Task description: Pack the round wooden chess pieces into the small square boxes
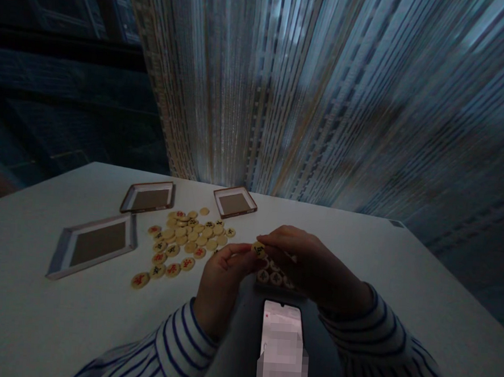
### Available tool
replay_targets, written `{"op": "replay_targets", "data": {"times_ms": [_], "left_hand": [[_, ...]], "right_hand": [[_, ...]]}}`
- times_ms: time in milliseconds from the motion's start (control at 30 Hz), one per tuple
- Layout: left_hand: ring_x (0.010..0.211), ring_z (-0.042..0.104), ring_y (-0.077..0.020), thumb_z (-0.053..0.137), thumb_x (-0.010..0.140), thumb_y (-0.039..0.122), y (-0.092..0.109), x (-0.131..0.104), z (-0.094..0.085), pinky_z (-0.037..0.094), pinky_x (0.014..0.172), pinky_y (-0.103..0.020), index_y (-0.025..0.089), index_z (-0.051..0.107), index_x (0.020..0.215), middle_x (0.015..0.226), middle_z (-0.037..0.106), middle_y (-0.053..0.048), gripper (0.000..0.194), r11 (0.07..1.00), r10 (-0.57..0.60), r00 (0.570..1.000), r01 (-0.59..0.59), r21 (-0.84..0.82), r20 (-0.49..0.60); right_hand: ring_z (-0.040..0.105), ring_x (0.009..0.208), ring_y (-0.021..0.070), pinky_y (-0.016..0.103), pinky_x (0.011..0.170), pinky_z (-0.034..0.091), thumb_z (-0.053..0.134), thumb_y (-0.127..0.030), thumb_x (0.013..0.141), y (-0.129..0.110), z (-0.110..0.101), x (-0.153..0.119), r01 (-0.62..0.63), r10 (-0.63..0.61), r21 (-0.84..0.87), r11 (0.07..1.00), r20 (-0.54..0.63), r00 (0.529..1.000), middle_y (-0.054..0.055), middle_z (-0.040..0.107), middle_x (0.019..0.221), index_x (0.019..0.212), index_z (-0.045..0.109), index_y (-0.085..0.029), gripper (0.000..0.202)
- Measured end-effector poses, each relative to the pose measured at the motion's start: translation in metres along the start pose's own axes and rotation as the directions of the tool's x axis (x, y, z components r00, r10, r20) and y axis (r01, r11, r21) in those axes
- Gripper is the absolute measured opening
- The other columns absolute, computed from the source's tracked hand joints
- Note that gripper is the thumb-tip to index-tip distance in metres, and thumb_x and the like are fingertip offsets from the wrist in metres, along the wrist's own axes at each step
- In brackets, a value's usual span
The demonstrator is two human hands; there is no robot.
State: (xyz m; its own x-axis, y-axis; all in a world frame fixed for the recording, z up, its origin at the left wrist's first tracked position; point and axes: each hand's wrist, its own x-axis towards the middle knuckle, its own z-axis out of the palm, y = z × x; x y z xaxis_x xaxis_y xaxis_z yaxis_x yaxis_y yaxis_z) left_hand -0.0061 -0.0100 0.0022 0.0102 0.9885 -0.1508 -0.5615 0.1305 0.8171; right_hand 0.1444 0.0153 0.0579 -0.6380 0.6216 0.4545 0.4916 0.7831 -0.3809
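Note:
Between the fingertips of my left hand [224,280] and my right hand [311,263] is a round wooden piece [258,249] with a dark character on its face. Both hands are closed on it, thumbs and fingers meeting at its edges. Beneath my right hand lies a box of round pieces [275,278] set in rows, partly hidden by that hand. To the left of my left hand, many loose round pieces [180,240] are spread in a pile, some with red characters, some with dark ones, others plain.
Three shallow open trays stand on the white table [360,240]: a large one [66,251] at the left, one [126,199] behind it, and a smaller one [254,203] at the back. A lit phone [282,321] lies near me. String curtains [262,87] hang behind.

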Motion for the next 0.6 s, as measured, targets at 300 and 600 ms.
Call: {"op": "replay_targets", "data": {"times_ms": [300,600], "left_hand": [[0.063,0.065,-0.0149,0.077,0.055,0.032,0.0006,-0.0011,0.0018,0.049,0.063,-0.024,0.014,0.061,0.073,0.066,0.07,-0.003,0.031,1.0,-0.022,1.0,0.022,-0.014,-0.004],[0.054,0.059,-0.0092,0.075,0.059,0.03,0.0001,-0.002,0.0022,0.046,0.053,-0.018,0.013,0.063,0.068,0.059,0.066,0.0,0.023,0.993,-0.08,0.997,0.082,-0.086,0.021]], "right_hand": [[0.056,0.074,0.0132,0.026,0.065,0.044,0.043,-0.02,0.088,0.0005,0.0016,-0.0003,0.025,-0.024,-0.027,0.999,0.006,1.0,0.007,0.063,0.083,0.102,0.061,-0.016,0.023],[0.059,0.079,0.0144,0.029,0.071,0.045,0.046,-0.016,0.085,-0.0028,-0.0002,0.0017,-0.002,0.001,-0.02,1.0,-0.038,0.999,0.006,0.066,0.086,0.098,0.061,-0.016,0.02]]}}
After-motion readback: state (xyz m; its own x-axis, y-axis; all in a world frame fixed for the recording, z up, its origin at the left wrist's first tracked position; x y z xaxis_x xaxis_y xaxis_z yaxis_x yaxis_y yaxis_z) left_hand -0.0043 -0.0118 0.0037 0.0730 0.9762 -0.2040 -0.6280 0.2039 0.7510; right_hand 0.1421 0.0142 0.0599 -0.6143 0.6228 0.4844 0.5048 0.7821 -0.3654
